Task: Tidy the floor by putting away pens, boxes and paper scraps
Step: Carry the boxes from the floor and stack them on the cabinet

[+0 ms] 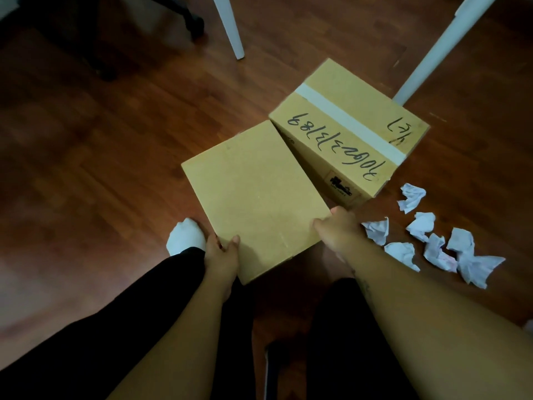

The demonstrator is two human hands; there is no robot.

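- Two legs in black trousers fill the bottom of the view, with two bare forearms reaching forward over them.
- Left hand grips the near-left edge of the plain box, thumb lying on the top face and fingers under the side.
- Right hand grips the near-right edge of the same box, thumb on top and fingers curled over the side. The two hands are set apart, one on each side of the box.
- One plain box, brown cardboard with no markings on top, sits between the hands. I cannot tell whether it rests on the wooden floor or is lifted.
- One foot in a white sock stands just left of the left hand.
- Paper scraps, white and crumpled, lie on the floor right of the right arm: about seven, though the far-right ones overlap.
- One taped box, larger, with a white tape strip and black handwriting, stands beyond; its near corner touches the plain box.
- Two white table legs rise behind the boxes.
- One dark chair base is at the top left.
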